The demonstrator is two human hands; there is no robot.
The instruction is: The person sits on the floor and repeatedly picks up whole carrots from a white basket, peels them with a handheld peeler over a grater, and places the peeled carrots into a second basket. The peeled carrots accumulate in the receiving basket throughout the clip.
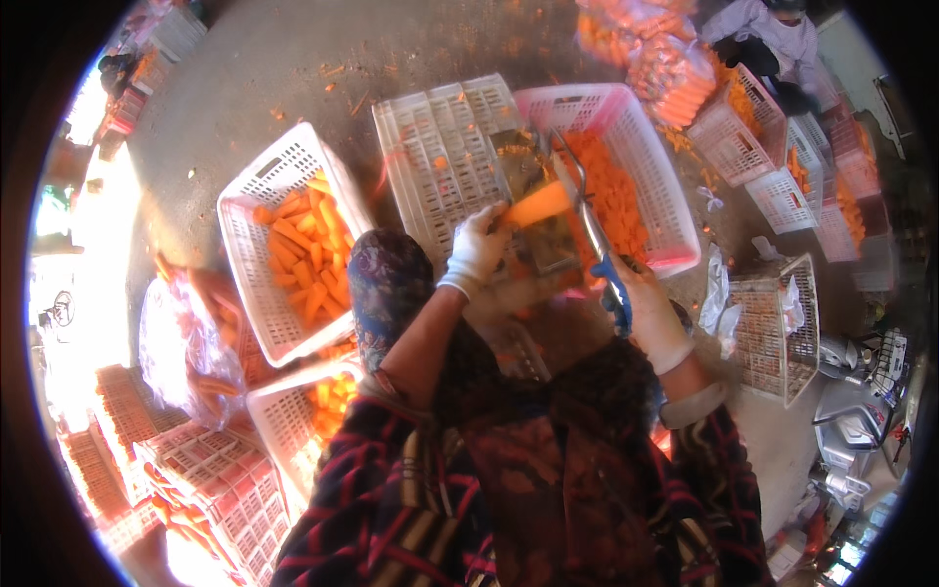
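Observation:
My left hand (480,246), in a white knit glove, holds a thick peeled carrot (541,205) by its near end. The carrot's far end points right, towards a metal cutting tool (591,227) with a blue handle. My right hand (655,315), also gloved, grips that handle; the tool's exact kind is unclear. Beneath the carrot is a worn, blurred cutting stand (554,253), beside an upturned white plastic crate (446,158). Just beyond the tool, a white and pink crate (671,194) contains many cut carrot pieces (612,194).
To the left stands a white crate (253,209) of peeled carrots (312,249), with another crate (282,418) below it. Bagged carrots (671,73) and a seated person (770,37) are at the upper right. A wire-like crate (774,334) and a motor scooter (855,418) stand right.

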